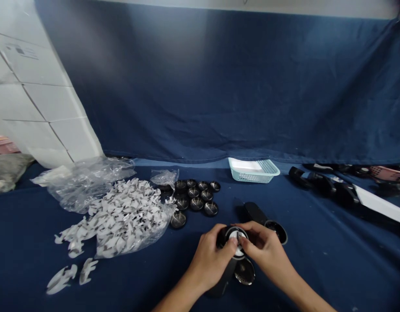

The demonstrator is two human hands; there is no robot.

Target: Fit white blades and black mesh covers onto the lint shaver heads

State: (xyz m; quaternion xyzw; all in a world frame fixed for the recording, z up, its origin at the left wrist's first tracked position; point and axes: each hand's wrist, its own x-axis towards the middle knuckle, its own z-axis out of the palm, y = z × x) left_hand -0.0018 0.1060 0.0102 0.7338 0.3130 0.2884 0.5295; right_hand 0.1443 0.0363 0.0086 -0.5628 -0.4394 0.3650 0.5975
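Both hands meet over a black handled holder [234, 255] with a round head, near the table's front edge. My left hand [209, 260] grips its round head from the left, fingers curled. My right hand [268, 253] pinches a small white and silver piece [237, 237] set in the top of that head. A shiny metal filter cup [244, 272] lies just below the hands. Another black holder [261, 216] lies right behind them.
A heap of white flat pieces [122, 216] on clear plastic lies at the left, with loose ones [70, 275] nearer me. Several metal cups [196, 197] stand in the middle. A pale green basket [253, 170] sits behind. More black parts [326, 184] lie at the right. A blue cloth [333, 251] covers the table.
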